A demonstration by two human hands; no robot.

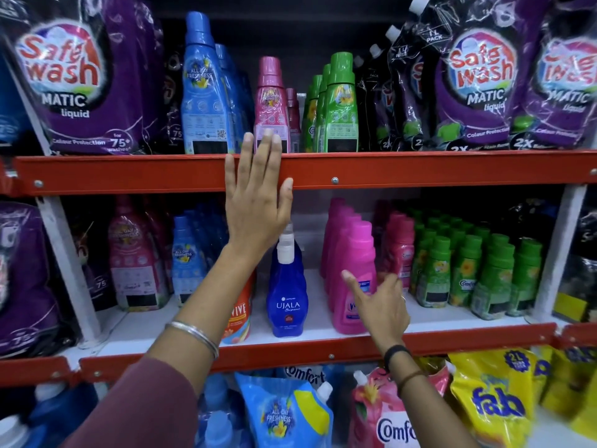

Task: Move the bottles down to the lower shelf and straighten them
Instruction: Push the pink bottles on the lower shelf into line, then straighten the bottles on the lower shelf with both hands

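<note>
Behind the raised left hand [256, 195] the foot of a pink bottle [270, 105] on the upper shelf [420, 169] is hidden, and the same forearm covers most of an orange Vive bottle [240, 313] on the lower shelf [452, 339], so only part of its label reads; the price panels on several bottles are blacked out; purple Safewash pouches [74, 79] at both top corners are cut off by the frame edge, and the dark pouches farther back are too dim to read.

Up top stand a tall blue bottle [205, 92] with more behind it, the pink one with a smaller pink behind, and a file of green bottles [339, 108]; below stand a blue Ujala bottle [287, 289] with a clear cap, a row of bright pink bottles [353, 276], darker pink ones, and a block of small green bottles [478, 276]; left of the forearm sit a small blue bottle and a pink pouch.

That left hand is flat and spread, fingers up over the red shelf edge, fingertips before the pink bottle's base, holding nothing; whether they touch it cannot be told; a metal bangle [193, 337] rings the wrist. Lower down, the right hand [381, 305] is loosely spread, thumb pointing left, just before the front bright pink bottle, gripping nothing; contact is unclear.

Beneath, Comfort and yellow Fab pouches [494, 405] crowd the bottom tier.
</note>
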